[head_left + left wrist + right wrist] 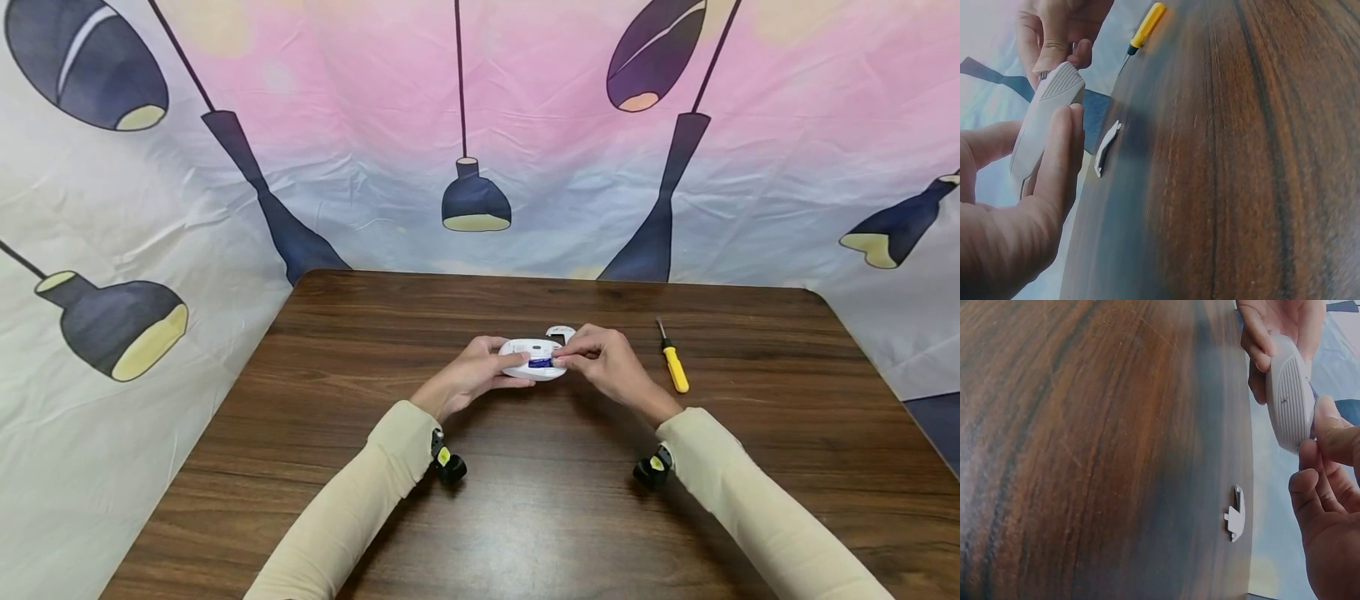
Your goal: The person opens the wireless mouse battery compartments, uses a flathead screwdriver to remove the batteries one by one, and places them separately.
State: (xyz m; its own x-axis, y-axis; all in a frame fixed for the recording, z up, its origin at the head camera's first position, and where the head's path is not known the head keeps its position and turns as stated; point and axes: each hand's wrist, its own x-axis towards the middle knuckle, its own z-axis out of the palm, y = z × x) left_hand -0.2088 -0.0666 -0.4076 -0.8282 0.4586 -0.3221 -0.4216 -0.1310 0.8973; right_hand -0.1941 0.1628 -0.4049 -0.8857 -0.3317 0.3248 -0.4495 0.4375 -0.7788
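My left hand (477, 372) grips a white computer mouse (517, 348) by its left end, thumb on the upturned underside and fingers beneath. A purple battery (539, 363) shows in the mouse's uncovered compartment. At the mouse's right end, my right hand (611, 367) pinches the end of this battery between thumb and fingertips, which partly hide it. In the right wrist view, the ribbed side of the mouse faces the camera and only a sliver of purple shows. A white battery cover (560, 332) lies on the table just behind the mouse.
A screwdriver (675, 367) with a yellow and black handle lies to the right of my right hand, tip pointing away. The brown wooden table (480, 517) ends at a cloth backdrop (390, 200) printed with lamps.
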